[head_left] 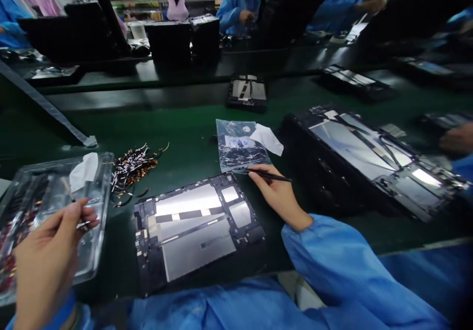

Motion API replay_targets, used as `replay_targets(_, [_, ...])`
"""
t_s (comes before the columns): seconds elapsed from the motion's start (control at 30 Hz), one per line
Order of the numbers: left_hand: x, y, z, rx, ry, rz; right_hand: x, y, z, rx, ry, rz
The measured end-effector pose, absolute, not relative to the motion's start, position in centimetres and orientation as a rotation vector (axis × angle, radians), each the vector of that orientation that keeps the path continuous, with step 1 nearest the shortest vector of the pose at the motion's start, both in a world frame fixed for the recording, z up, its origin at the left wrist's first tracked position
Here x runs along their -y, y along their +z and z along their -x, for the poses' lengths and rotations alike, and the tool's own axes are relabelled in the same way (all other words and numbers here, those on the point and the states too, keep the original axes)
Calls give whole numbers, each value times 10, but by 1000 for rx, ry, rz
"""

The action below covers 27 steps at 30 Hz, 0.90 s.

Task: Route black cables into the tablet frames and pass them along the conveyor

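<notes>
Black and silver, an opened tablet (199, 231) is laid on the green bench (185, 133) at the dial's centre. At its two o'clock, tweezers (275, 176) are grasped in the right hand (275, 194), their tips brought near the bag (240, 145), which is placed at one o'clock; whether they touch cannot be told. At nine o'clock, a thin, blurred piece (67, 188) is pinched between thumb and fingers of the left hand (53, 241), by the clear tray (103, 221). Cables (135, 167) are heaped between ten and eleven.
</notes>
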<state>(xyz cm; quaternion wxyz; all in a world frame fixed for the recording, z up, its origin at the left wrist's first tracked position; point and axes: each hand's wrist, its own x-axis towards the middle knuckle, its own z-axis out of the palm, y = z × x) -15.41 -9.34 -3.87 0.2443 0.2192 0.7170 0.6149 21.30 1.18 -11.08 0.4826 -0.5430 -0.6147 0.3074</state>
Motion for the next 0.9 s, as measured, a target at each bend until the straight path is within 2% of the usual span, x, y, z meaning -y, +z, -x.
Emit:
replay_targets(0.3, [66, -29, 100, -1555, 1405, -350, -19, -110, -211, 1513, 766, 1320])
replay_targets(0.9, [69, -27, 89, -1548, 1326, -392, -22, -103, -209, 1417, 935, 1321])
